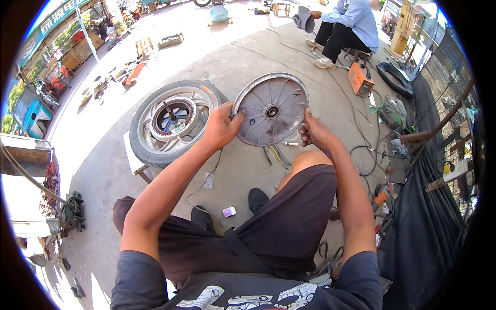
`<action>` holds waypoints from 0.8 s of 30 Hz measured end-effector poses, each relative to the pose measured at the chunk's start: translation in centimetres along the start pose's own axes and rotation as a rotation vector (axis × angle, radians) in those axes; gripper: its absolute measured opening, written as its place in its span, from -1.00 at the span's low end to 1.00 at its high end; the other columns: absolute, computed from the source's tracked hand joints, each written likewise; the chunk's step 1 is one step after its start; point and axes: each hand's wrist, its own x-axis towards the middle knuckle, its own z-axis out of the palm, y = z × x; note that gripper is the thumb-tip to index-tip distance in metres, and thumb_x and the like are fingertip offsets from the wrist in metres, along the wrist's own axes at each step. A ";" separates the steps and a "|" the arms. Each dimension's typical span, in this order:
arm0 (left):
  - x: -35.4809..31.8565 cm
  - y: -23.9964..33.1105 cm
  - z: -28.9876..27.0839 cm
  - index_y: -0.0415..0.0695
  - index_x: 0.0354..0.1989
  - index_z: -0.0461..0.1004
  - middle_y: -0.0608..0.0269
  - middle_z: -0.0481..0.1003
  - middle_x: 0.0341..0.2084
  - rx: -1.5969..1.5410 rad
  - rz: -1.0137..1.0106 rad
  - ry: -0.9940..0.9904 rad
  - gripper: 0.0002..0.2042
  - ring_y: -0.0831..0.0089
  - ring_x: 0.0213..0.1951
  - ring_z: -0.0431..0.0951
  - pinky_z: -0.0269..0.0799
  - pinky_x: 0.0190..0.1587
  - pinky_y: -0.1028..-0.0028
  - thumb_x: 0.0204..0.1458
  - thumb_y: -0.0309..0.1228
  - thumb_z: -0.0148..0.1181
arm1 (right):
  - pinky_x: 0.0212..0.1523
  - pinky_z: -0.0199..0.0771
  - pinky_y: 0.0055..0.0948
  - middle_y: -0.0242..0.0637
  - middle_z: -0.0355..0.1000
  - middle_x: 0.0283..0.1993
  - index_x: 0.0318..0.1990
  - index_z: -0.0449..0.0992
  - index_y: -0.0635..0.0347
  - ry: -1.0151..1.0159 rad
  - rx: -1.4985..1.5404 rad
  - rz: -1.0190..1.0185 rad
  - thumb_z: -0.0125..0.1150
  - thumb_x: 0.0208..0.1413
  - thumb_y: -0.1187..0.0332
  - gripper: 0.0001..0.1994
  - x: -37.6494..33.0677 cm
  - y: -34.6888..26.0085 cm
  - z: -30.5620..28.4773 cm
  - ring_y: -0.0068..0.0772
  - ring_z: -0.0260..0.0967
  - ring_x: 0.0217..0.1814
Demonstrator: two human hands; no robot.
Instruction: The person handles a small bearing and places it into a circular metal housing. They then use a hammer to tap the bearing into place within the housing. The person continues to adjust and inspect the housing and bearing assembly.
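Observation:
Between my two hands I hold a round grey metal motor cover, with ribs spreading from a bearing in its middle. It is tilted so that its ribbed face shows to me. My left hand is closed on the cover's left rim, thumb on the face. At the right rim, my right hand grips with thumb and curled fingers. Just left of the cover lies a wheel with a tyre, its open hub motor showing a ring of windings and an axle standing up from the centre.
Pliers and a small purple-and-white box lie on the ground before me. An orange machine with cables stands at the right, beside a black tyre. Farther back, a seated person in a light blue shirt holds a grey cone-shaped thing.

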 end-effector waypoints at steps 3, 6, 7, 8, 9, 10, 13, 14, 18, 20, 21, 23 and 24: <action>-0.4 -0.7 -1.3 -0.36 -0.29 0.51 -0.01 0.53 -0.46 -0.028 -0.022 -0.001 -0.81 0.37 -0.43 0.50 0.41 -0.33 0.34 0.15 -0.42 0.15 | -0.66 0.45 -0.41 -0.39 0.31 -0.60 -0.26 0.37 0.22 0.043 -0.081 -0.045 -0.15 0.16 -0.42 -0.28 -1.6 -3.6 2.0 -0.52 0.26 -0.68; -0.3 -2.3 -1.9 -0.36 -0.25 0.52 0.04 0.57 -0.41 -0.086 -0.133 -0.013 -0.79 0.41 -0.37 0.52 0.43 -0.25 0.37 0.18 -0.40 0.14 | -0.64 0.47 -0.42 -0.34 0.37 -0.57 -0.25 0.41 0.25 -0.002 -0.160 -0.092 -0.14 0.17 -0.41 -0.26 -1.8 -6.0 2.4 -0.50 0.34 -0.64; -0.2 -2.1 -2.3 -0.36 -0.24 0.52 0.03 0.57 -0.38 -0.098 -0.164 -0.017 -0.78 0.41 -0.35 0.52 0.43 -0.24 0.37 0.19 -0.39 0.14 | -0.65 0.47 -0.43 -0.32 0.39 -0.56 -0.23 0.43 0.26 0.003 -0.174 -0.093 -0.14 0.17 -0.42 -0.25 -2.0 -6.7 2.6 -0.49 0.36 -0.63; 0.0 -1.9 -2.8 -0.36 -0.23 0.52 0.02 0.58 -0.35 -0.110 -0.195 -0.021 -0.77 0.41 -0.33 0.53 0.44 -0.23 0.38 0.20 -0.38 0.15 | -0.65 0.46 -0.44 -0.30 0.40 -0.55 -0.22 0.45 0.28 0.008 -0.189 -0.093 -0.15 0.17 -0.42 -0.24 -2.2 -7.4 3.0 -0.48 0.37 -0.63; 0.1 -1.6 -3.2 -0.36 -0.22 0.53 0.00 0.59 -0.32 -0.121 -0.226 -0.024 -0.76 0.42 -0.31 0.54 0.44 -0.22 0.38 0.20 -0.37 0.15 | -0.65 0.46 -0.46 -0.28 0.42 -0.54 -0.20 0.46 0.30 0.012 -0.202 -0.094 -0.15 0.17 -0.42 -0.22 -2.3 -8.0 3.4 -0.48 0.39 -0.63; 0.3 -1.4 -3.5 -0.35 -0.20 0.53 0.00 0.58 -0.30 -0.100 -0.177 -0.006 -0.76 0.41 -0.30 0.55 0.44 -0.22 0.39 0.20 -0.37 0.16 | -0.60 0.48 -0.45 -0.25 0.44 -0.50 -0.17 0.46 0.29 -0.003 -0.181 -0.094 -0.19 0.17 -0.43 -0.21 -2.4 -8.8 3.6 -0.47 0.40 -0.58; 0.6 -1.2 -4.4 -0.30 -0.07 0.51 0.02 0.55 -0.24 0.017 0.064 0.033 -0.76 0.26 -0.26 0.59 0.46 -0.23 0.38 0.16 -0.41 0.22 | -0.45 0.53 -0.43 -0.19 0.49 -0.37 -0.05 0.46 0.29 -0.106 -0.052 -0.101 -0.26 0.20 -0.42 -0.19 -2.4 -10.6 3.8 -0.44 0.45 -0.43; 0.7 -1.4 -4.7 -0.28 -0.05 0.51 0.04 0.53 -0.24 0.081 0.145 0.055 -0.76 0.20 -0.26 0.58 0.47 -0.23 0.36 0.15 -0.43 0.22 | -0.40 0.54 -0.43 -0.17 0.50 -0.32 -0.01 0.46 0.30 -0.176 0.034 -0.109 -0.25 0.23 -0.39 -0.21 -2.3 -11.2 3.7 -0.43 0.47 -0.36; 0.9 -2.5 -5.1 -0.14 0.03 0.52 0.13 0.49 -0.22 0.364 0.409 0.127 -0.61 0.10 -0.22 0.54 0.50 -0.25 0.30 -0.04 -0.57 0.26 | -0.22 0.56 -0.40 -0.14 0.53 -0.16 0.11 0.44 0.35 -0.139 0.085 -0.120 -0.17 0.33 -0.18 -0.34 0.1 -12.0 4.1 -0.39 0.49 -0.11; 0.7 -2.4 -5.3 -0.12 0.03 0.53 0.15 0.49 -0.21 0.520 0.518 0.159 -0.56 0.14 -0.25 0.54 0.51 -0.29 0.32 -0.11 -0.62 0.25 | -0.19 0.58 -0.34 -0.12 0.54 -0.16 0.02 0.48 0.37 -0.029 0.098 -0.138 -0.05 0.34 0.11 -0.57 0.6 -12.4 5.0 -0.35 0.52 -0.13; 0.7 -2.3 -5.4 -0.03 0.04 0.55 0.19 0.49 -0.20 0.582 0.538 0.174 -0.49 0.19 -0.24 0.55 0.53 -0.32 0.29 -0.21 -0.64 0.23 | -0.17 0.58 -0.32 -0.11 0.54 -0.16 0.00 0.48 0.38 -0.017 0.119 -0.140 -0.02 0.34 0.17 -0.61 1.9 -12.1 4.6 -0.35 0.52 -0.13; 0.5 -2.4 -5.9 0.00 0.02 0.56 0.22 0.49 -0.21 0.631 0.594 0.153 -0.48 0.23 -0.24 0.55 0.53 -0.33 0.31 -0.23 -0.64 0.23 | -0.12 0.54 -0.25 -0.09 0.52 -0.18 -0.10 0.49 0.45 0.032 0.221 -0.139 0.12 0.27 0.31 -0.71 1.7 -12.4 5.7 -0.26 0.51 -0.22; 0.3 -2.4 -6.2 0.02 0.02 0.57 0.24 0.49 -0.21 0.656 0.623 0.142 -0.48 0.25 -0.24 0.55 0.53 -0.33 0.32 -0.23 -0.64 0.23 | -0.12 0.53 -0.26 -0.09 0.53 -0.18 -0.11 0.50 0.47 0.049 0.252 -0.169 0.12 0.27 0.32 -0.71 1.9 -11.8 6.1 -0.26 0.51 -0.21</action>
